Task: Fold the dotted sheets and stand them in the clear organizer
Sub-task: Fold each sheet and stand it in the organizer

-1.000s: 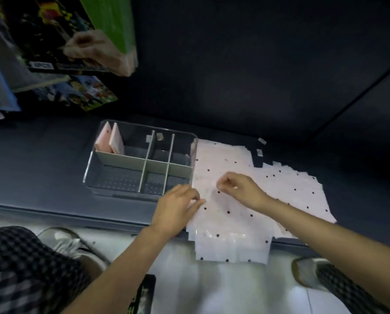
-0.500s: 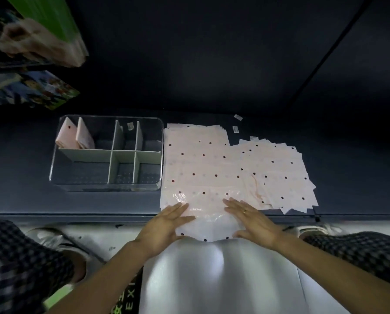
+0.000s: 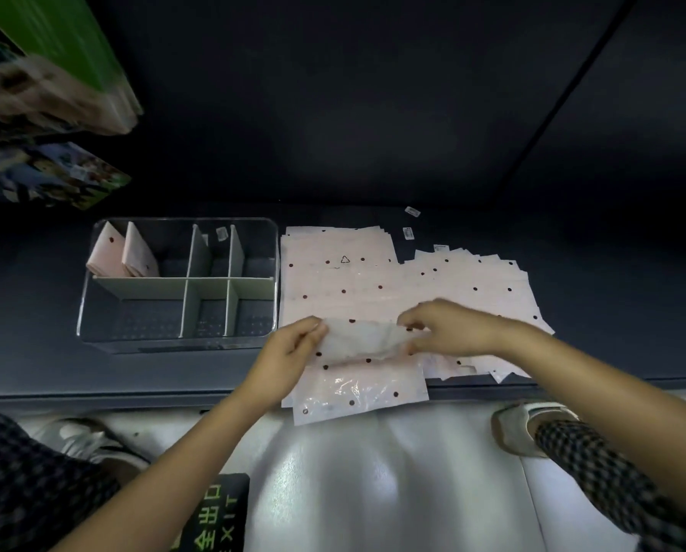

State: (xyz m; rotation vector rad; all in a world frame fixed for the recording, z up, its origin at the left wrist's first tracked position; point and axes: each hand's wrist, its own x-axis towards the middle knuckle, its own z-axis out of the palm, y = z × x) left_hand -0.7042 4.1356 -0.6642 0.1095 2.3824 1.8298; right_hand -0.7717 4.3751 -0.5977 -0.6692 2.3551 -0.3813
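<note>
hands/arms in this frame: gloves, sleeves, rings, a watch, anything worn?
Nothing worn that shows. The left hand and right hand are bare, no gloves. Both forearms are bare right to the frame edge, so no sleeve, cuff, watch or strap is in view. Any ring is too small to tell here. The only clothing visible is dark checked fabric over the legs, at the lower corners.

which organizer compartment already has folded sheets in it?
The far-left compartment of the clear organizer: two folded dotted sheets stand there. The other compartments hold no sheets.
</note>
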